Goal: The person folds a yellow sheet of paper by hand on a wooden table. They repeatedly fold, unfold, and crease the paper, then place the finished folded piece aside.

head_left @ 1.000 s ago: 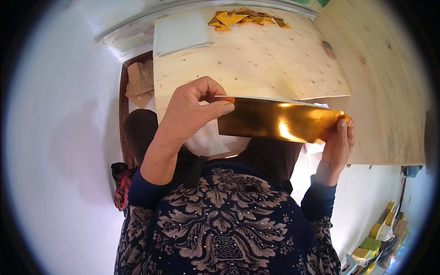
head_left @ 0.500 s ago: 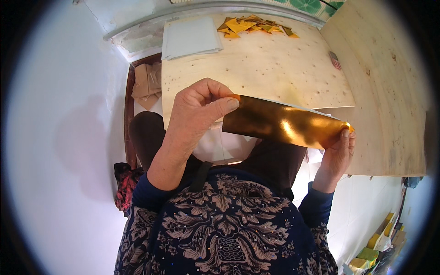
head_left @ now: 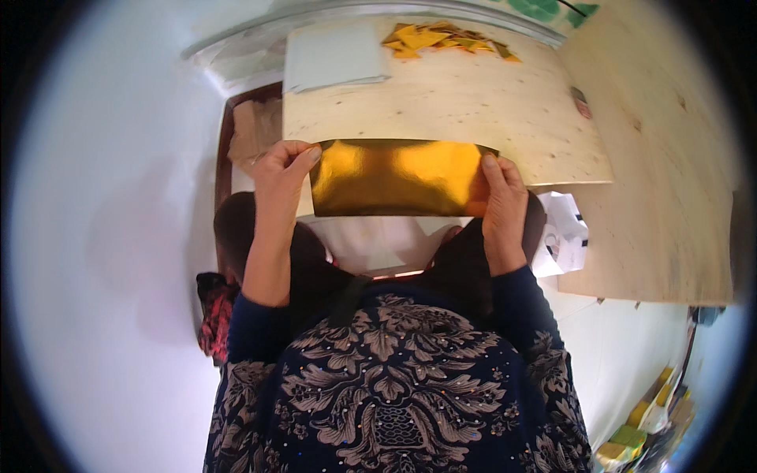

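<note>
A shiny gold foil paper sheet [head_left: 398, 180] is stretched level between my hands, above my lap and in front of the table's near edge. My left hand [head_left: 276, 169] pinches its upper left corner between thumb and fingers. At the upper right corner, my right hand [head_left: 505, 197] grips it with the thumb on the side facing me; the other fingertips are partly hidden behind it. At the table's far side lies a pile of folded gold paper pieces [head_left: 441, 35]. Left of that pile is a stack of white sheets [head_left: 335, 57].
The pale plywood table [head_left: 441, 110] spans the space ahead, with a wooden panel [head_left: 654, 158] along its right. A small dark-red object [head_left: 581, 102] rests near the table's right edge. Brown paper [head_left: 256, 130] sits at the left, and a white bag [head_left: 564, 232] hangs below right.
Both hands have shifted left, and the right one has risen. The gold sheet has turned from a rightward slant to level, its face now fully toward me.
</note>
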### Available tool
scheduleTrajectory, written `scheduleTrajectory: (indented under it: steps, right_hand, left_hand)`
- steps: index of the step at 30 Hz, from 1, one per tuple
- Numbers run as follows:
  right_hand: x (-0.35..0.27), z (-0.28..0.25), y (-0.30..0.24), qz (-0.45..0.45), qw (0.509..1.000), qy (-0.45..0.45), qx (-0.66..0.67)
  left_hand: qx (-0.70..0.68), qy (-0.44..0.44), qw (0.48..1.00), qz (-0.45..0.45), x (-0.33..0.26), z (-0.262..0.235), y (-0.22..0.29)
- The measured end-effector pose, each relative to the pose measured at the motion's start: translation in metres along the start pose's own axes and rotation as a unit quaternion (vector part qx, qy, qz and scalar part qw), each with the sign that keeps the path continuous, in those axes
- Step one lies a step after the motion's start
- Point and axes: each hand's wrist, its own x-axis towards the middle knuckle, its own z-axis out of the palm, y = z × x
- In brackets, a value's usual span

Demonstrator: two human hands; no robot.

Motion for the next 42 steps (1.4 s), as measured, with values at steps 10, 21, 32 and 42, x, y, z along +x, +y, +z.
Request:
scheduleTrajectory:
  steps: [10,21,32,42]
  right_hand:
    - [0.073,0.077,0.132,-0.097,0.916,-0.009,-0.389]
    - [0.080,0.079,0.144,-0.064,0.862,-0.010,-0.503]
    - [0.089,0.067,0.156,-0.162,0.824,-0.052,-0.540]
    - [0.092,0.066,0.146,-0.171,0.820,-0.098,-0.537]
  left_hand:
    - [0.317,0.120,0.937,-0.080,0.060,-0.027,-0.119]
    - [0.503,0.203,0.839,0.052,0.087,-0.007,-0.143]
    - [0.543,0.018,0.819,0.185,0.063,0.005,-0.155]
    - [0.601,-0.014,0.796,0.072,0.048,0.008,-0.151]
